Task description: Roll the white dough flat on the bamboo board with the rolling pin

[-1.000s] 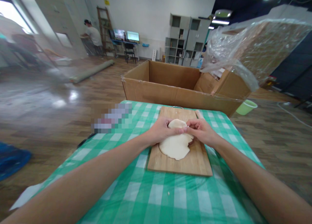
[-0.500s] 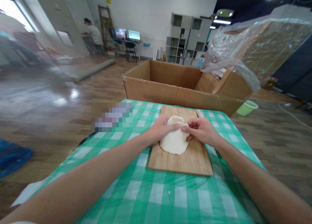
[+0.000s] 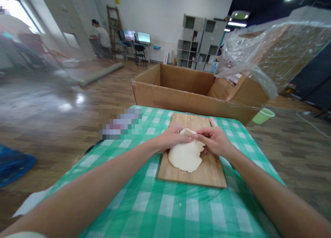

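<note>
A flat, pale sheet of dough (image 3: 185, 156) lies on a wooden cutting board (image 3: 207, 172) on the green checked tablecloth (image 3: 165, 203). My left hand (image 3: 172, 138) and my right hand (image 3: 215, 140) meet at the dough's far edge. Both pinch that edge between thumb and fingers and hold it slightly raised off the board. The end of a wooden rolling pin (image 3: 213, 121) shows just past my right hand.
A large open cardboard box (image 3: 191, 89) stands on the floor right behind the table. A green bucket (image 3: 263, 116) sits to its right. Crumpled clear plastic (image 3: 263, 55) hangs at upper right. A person works at a desk far back left.
The dough's near part has spread out flatter and wider on the board. Both hands stay pinched on its far edge, with only slight shifts.
</note>
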Motion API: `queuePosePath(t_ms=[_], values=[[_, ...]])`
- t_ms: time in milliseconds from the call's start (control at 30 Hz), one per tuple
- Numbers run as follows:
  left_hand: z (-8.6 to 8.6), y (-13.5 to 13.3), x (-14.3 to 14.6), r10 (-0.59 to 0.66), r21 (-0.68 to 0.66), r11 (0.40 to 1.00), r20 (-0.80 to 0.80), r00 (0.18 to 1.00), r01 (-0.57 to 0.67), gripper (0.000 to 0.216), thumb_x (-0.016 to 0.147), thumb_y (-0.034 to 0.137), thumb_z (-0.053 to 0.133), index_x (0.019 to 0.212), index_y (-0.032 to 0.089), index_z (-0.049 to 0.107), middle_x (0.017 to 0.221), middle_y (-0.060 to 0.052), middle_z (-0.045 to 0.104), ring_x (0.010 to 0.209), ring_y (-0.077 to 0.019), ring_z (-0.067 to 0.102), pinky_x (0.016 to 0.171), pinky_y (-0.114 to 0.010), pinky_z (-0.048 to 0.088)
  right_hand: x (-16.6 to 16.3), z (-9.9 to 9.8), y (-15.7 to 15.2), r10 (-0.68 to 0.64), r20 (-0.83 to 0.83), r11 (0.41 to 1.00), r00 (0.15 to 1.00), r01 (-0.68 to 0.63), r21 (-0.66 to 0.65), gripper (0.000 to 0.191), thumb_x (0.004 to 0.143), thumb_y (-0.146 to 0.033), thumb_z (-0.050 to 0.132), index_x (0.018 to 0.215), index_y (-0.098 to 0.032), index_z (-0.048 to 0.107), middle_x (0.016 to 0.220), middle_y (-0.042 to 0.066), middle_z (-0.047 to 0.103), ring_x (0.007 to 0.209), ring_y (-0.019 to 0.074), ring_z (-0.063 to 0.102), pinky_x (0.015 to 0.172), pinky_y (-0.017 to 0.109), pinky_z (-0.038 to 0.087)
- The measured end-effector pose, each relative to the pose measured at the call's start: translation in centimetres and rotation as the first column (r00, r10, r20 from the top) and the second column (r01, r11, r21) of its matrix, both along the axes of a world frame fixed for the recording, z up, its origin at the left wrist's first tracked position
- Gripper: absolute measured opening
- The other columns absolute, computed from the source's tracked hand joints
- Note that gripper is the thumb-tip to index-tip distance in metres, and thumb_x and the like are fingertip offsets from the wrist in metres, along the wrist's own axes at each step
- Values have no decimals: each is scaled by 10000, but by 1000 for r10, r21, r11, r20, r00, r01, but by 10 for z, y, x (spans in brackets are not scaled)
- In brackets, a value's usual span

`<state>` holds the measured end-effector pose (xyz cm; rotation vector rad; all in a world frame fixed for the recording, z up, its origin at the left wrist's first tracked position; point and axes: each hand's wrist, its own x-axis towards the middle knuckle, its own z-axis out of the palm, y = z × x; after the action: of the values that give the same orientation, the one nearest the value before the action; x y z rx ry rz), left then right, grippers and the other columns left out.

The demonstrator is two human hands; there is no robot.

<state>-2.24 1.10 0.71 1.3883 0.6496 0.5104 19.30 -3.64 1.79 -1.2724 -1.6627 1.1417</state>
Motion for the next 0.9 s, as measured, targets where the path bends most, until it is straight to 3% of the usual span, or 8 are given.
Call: queuePosePath(t_ms=[200, 333, 467, 600, 733, 900], values=[[-7, 0, 6, 157, 287, 945, 20, 987, -157, 500, 804, 547, 827, 1071, 140, 709, 879, -68, 760, 729, -180, 696, 604, -247, 514, -5, 2, -4, -137, 58, 988, 989, 132, 74, 476, 871, -666, 731, 800, -198, 682, 570, -29, 594, 412, 131, 601, 357, 231, 507], [-6, 1, 7, 208, 419, 893, -56, 977, -166, 475, 812, 566, 821, 1026, 156, 717, 883, -54, 753, 748, -179, 686, 581, -236, 492, -8, -4, -7, -133, 53, 991, 990, 131, 39, 465, 883, -665, 708, 777, -220, 628, 579, -26, 601, 408, 148, 588, 355, 268, 508], [-7, 3, 6, 163, 280, 950, -61, 985, -139, 500, 791, 582, 836, 1007, 142, 739, 881, -80, 776, 714, -193, 716, 549, -245, 498, -7, -11, -4, -87, 5, 996, 996, 87, 10, 435, 893, -646, 704, 823, -219, 653, 645, -16, 635, 467, 149, 587, 418, 284, 514], [-6, 1, 5, 172, 146, 975, -2, 985, -170, 495, 743, 547, 887, 977, 136, 743, 860, -93, 789, 689, -204, 740, 548, -248, 521, -2, -10, 1, -6, 0, 997, 1000, 6, 76, 463, 984, -623, 594, 750, -223, 597, 659, -16, 585, 572, 142, 555, 493, 270, 441], [-2, -2, 5, 189, 30, 981, 57, 980, -191, 521, 715, 550, 911, 974, 131, 745, 841, -94, 794, 659, -198, 739, 566, -263, 560, 0, 0, -1, 45, 111, 993, 993, -57, 105, 391, 1043, -540, 520, 807, -232, 572, 681, -16, 593, 624, 164, 564, 546, 296, 425], [-1, -4, 4, 153, -33, 988, 99, 983, -150, 547, 686, 559, 932, 961, 122, 750, 814, -96, 787, 629, -189, 727, 541, -255, 554, -1, 3, -4, 59, 265, 964, 962, -123, 236, 380, 1074, -482, 480, 802, -227, 556, 695, -18, 567, 655, 161, 541, 595, 303, 398]])
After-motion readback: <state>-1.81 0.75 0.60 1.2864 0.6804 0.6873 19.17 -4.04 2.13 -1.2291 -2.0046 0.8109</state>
